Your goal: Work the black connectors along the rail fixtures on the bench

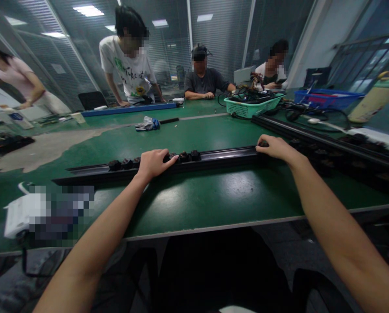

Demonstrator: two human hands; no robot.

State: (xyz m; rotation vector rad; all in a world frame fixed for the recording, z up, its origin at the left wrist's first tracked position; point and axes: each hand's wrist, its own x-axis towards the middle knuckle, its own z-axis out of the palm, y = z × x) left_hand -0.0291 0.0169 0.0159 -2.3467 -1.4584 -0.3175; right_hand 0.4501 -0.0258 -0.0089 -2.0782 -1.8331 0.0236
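A long black track [229, 154] lies crosswise on the green table, with a bright groove along its top. Several small black blocks [194, 155] sit in a row in its left half. My left hand [154, 164] is closed over that row, its thumb along the near side and its fingertips hidden behind. At the track's right end my right hand [273, 147] pinches a small dark block [263, 144], mostly covered by the fingers. Whether this block touches the groove I cannot tell.
More black tracks [325, 139] lie at the right. Behind stand a green basket [245, 108] of cables and a blue tray [325, 99]. Gloves [148, 124] lie mid-table, a white device [25, 213] at the near left. Several people are around the table [207, 195].
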